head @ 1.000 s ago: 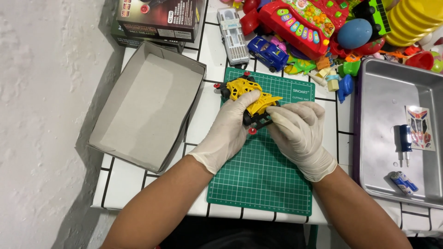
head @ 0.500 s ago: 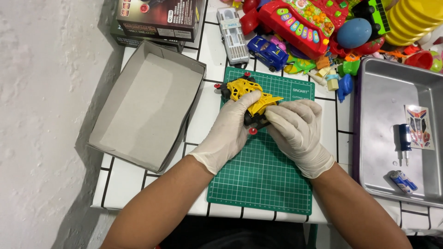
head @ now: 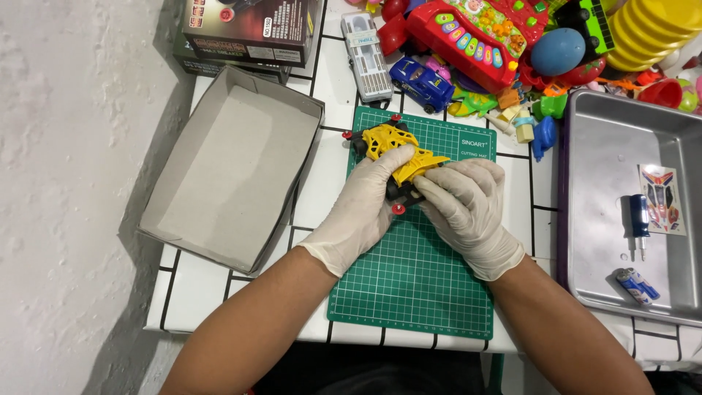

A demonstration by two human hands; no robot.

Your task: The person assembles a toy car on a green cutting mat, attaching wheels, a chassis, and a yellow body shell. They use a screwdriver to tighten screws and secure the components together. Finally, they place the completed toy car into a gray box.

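A small yellow toy race car (head: pixel 395 150) with black wheels and red rollers rests over the top of a green cutting mat (head: pixel 417 285). My left hand (head: pixel 362 205), in a white glove, grips the car's body from the left. From the right, my gloved right hand (head: pixel 464 205) pinches the car's near end with its fingertips. Part of the car's underside is hidden by my fingers.
An open grey cardboard box (head: pixel 227 168) lies left of the mat. A metal tray (head: pixel 629 212) on the right holds a small screwdriver (head: pixel 640 219), a sticker sheet (head: pixel 662 197) and a battery (head: pixel 636 285). Several toys (head: pixel 482 36) and a bit case (head: pixel 365 55) crowd the far side.
Both hands stay on the yellow car; their fingers have shifted only slightly on it.
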